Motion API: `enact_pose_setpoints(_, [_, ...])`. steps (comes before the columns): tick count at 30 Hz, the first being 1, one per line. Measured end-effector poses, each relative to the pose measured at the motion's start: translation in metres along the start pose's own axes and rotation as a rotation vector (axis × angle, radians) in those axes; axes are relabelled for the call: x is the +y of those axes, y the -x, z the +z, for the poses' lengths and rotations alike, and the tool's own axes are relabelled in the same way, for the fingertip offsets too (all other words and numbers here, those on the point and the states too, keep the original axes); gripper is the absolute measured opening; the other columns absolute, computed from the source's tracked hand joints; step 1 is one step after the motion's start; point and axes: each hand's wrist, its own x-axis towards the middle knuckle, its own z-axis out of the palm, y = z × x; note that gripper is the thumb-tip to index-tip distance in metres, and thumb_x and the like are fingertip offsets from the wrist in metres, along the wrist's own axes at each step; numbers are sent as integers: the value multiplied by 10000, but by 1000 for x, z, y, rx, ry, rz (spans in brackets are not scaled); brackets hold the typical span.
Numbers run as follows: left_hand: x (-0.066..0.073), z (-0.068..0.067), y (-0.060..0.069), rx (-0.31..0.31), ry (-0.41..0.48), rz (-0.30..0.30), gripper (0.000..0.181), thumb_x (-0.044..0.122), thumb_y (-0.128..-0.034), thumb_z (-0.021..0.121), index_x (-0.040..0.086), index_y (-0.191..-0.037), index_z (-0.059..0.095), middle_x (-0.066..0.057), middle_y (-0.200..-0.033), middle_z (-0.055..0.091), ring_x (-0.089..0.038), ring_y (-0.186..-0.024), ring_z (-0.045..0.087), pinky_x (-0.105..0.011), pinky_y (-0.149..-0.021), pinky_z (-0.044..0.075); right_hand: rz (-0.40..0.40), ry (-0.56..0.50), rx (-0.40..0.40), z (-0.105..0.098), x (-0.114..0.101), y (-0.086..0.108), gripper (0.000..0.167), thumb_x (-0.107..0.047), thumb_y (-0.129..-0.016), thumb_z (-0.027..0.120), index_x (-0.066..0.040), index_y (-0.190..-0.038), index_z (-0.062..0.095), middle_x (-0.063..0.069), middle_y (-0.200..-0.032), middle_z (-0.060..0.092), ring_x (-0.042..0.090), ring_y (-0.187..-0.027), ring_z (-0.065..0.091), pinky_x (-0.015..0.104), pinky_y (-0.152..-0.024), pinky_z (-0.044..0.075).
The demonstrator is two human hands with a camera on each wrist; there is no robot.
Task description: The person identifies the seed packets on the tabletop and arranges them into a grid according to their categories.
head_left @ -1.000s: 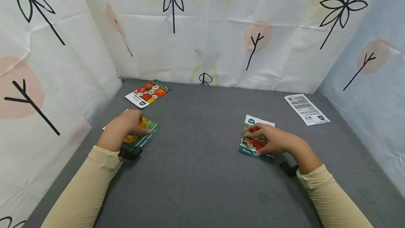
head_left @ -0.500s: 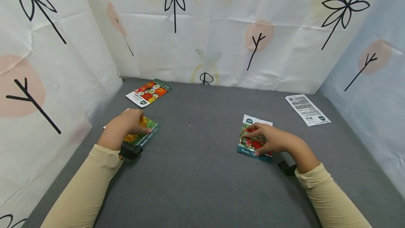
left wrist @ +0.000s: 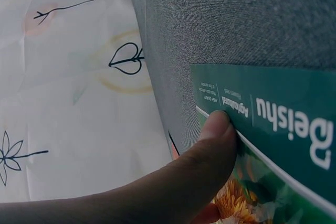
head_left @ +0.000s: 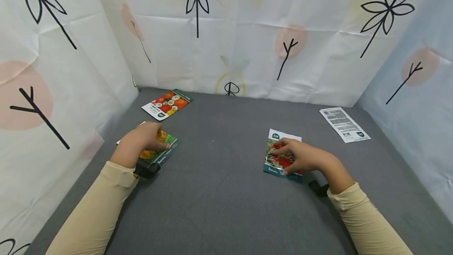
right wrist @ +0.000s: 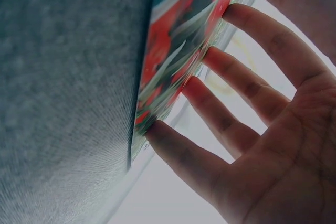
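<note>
My left hand (head_left: 139, 141) rests on a seed packet with yellow-orange flowers (head_left: 149, 154) at the left of the grey table. In the left wrist view the thumb lies along the packet's green "Beishu" band (left wrist: 294, 116); the other fingers are mostly hidden. On the right, my right hand (head_left: 303, 156) touches a seed packet with red flowers (head_left: 279, 161), which lies flat with its teal band toward me. Spread, gently bent fingers (right wrist: 226, 114) press their tips on its face in the right wrist view.
A packet with red, orange and white flowers (head_left: 168, 104) lies at the back left. At the back right, a packet (head_left: 345, 124) shows its white printed side. White patterned cloth (head_left: 247, 58) walls the grey table (head_left: 219, 192) at back and sides.
My right hand has slid the red-flower packet a little to the left along the table. The left hand stays in place on its packet. The head view has shifted slightly.
</note>
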Motion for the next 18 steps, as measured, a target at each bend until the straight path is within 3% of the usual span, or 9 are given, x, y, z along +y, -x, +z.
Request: enact_pose_setpoints(18, [-1,2,0,8,10,-1,681,446,-912,822,-107,-1256,622,-240,-1107,677,-365,-982,612,-552,-906,551,-15,16,-17,2,-1,-6,628,-191,-896,874,-56,-1464,642,206,-1611,444,443,-1432,492,559,-1064,514])
